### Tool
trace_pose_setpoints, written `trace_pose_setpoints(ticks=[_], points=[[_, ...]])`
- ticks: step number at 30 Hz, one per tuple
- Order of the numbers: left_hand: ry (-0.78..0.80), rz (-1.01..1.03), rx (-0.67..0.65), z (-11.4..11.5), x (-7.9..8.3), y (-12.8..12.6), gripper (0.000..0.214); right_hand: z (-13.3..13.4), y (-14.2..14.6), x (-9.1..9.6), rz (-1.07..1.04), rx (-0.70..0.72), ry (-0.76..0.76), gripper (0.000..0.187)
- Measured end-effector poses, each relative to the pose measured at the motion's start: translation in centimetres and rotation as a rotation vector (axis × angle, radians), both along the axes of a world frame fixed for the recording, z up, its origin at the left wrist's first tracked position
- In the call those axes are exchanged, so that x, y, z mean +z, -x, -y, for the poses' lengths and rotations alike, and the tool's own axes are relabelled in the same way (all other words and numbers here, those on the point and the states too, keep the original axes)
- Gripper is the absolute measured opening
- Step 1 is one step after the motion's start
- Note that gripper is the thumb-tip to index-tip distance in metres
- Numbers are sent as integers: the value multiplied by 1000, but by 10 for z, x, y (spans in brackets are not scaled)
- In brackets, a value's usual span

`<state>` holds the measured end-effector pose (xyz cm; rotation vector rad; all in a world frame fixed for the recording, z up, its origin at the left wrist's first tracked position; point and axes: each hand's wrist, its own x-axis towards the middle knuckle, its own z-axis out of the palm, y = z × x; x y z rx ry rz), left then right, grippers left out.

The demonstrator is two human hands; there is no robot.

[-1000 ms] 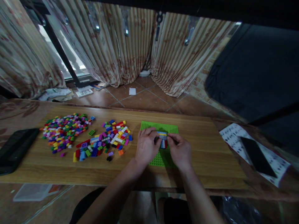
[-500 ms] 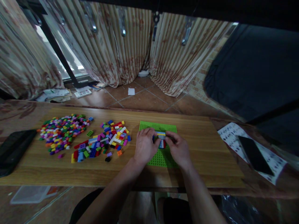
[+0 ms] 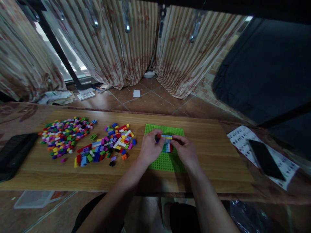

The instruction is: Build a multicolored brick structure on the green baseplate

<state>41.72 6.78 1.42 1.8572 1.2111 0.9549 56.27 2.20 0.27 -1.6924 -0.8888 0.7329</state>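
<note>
A small structure of toy bricks in yellow, light blue, white and red is at the middle of the green baseplate. My left hand grips its left side with thumb and fingers. From the right, my right hand has its fingertips closed on the structure's other side. My fingers cover parts of both sides, and a bit of red and dark blue shows by the left fingertips. Whether the structure is fixed to the baseplate I cannot tell.
Left of the baseplate lies a mixed pile of larger bricks, with a heap of small bricks beyond it. A black tray is at the far left. On the right, a phone rests on a printed sheet.
Both hands stay on the brick structure, with the fingers shifted slightly. The right fingertips have moved a little along its right side. The whole view has tilted slightly.
</note>
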Motion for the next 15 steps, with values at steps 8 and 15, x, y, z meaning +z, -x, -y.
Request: trace_pose_setpoints(ticks=[8,15], points=[[58,-49,81,-4,-2,-9,17,-2,1,4,-13,-30,15,32],[95,-47,102,-6,-2,-11,17,-4,1,7,-96,-25,28,30]])
